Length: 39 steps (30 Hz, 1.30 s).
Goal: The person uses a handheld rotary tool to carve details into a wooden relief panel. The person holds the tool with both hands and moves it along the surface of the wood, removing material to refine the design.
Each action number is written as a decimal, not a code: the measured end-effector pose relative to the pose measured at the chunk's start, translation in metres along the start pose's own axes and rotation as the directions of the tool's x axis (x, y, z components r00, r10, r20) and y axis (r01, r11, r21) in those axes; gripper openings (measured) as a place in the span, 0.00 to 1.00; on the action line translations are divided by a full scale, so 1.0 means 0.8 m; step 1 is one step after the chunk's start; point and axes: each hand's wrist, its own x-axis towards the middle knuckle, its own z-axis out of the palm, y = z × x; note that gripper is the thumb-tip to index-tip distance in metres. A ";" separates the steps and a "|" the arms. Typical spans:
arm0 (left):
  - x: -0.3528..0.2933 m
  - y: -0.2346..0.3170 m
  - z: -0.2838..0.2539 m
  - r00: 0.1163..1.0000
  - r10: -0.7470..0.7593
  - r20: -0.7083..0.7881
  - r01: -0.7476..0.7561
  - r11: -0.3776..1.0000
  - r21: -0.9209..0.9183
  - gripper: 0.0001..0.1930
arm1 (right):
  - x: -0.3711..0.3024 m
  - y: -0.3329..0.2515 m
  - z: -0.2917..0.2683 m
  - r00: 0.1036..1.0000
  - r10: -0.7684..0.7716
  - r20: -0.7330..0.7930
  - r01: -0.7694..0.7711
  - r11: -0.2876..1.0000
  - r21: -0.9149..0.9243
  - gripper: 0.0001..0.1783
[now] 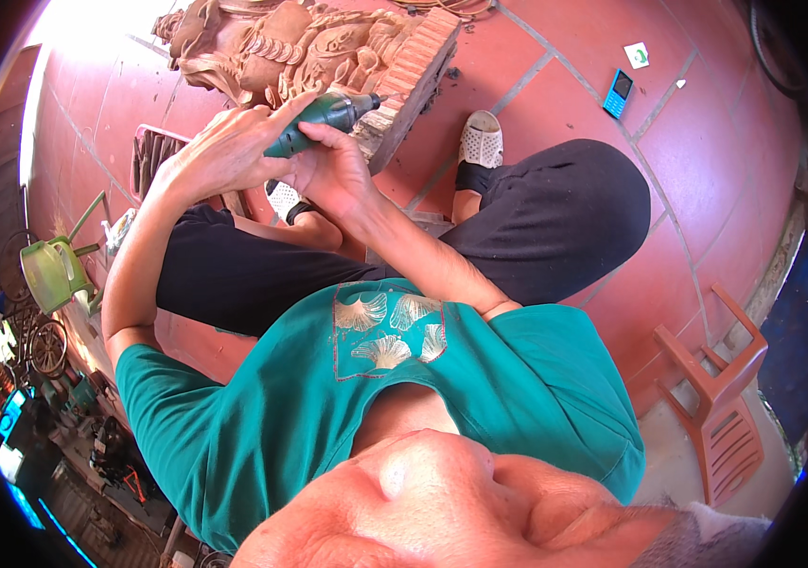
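A green, rounded power tool with a black tapering nose, shaped like a die grinder [330,113], lies between my two hands with its nose pointing right. My left hand [226,151] wraps the rear of its body from the left. From below and the right, my right hand [330,172] cups it with the thumb laid over the green casing. Fingers of both hands are partly hidden around the body. Just beyond the tool rests a brown carved wooden relief [314,47] with figures, round forms and a ridged edge; whether the nose touches it I cannot tell.
A red-rimmed tray [139,142] with several dark, long pieces lies left of my hands. My crossed legs sit below. On the red tiles at right are a blue mobile phone [619,93] and a small card [637,55]. A green chair [52,275] and a reddish-brown chair [718,398] flank me.
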 end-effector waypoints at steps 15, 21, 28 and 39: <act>-0.007 -0.023 0.018 0.995 0.036 -0.089 -0.036 0.999 0.008 0.43 | 0.007 0.006 0.009 0.999 0.018 -0.027 -0.019 0.999 -0.030 0.16; -0.008 -0.023 0.018 0.995 0.030 -0.097 -0.030 1.000 0.000 0.42 | 0.009 0.006 0.011 0.999 0.035 -0.035 -0.037 0.999 -0.040 0.16; -0.010 -0.022 0.014 0.998 -0.009 -0.067 0.011 1.000 0.019 0.42 | 0.013 0.008 0.007 0.999 0.050 -0.006 -0.050 0.998 -0.030 0.16; -0.011 -0.013 0.007 0.999 -0.043 -0.016 0.042 0.999 -0.022 0.45 | 0.010 0.006 0.007 0.997 0.068 0.023 -0.067 0.997 -0.027 0.18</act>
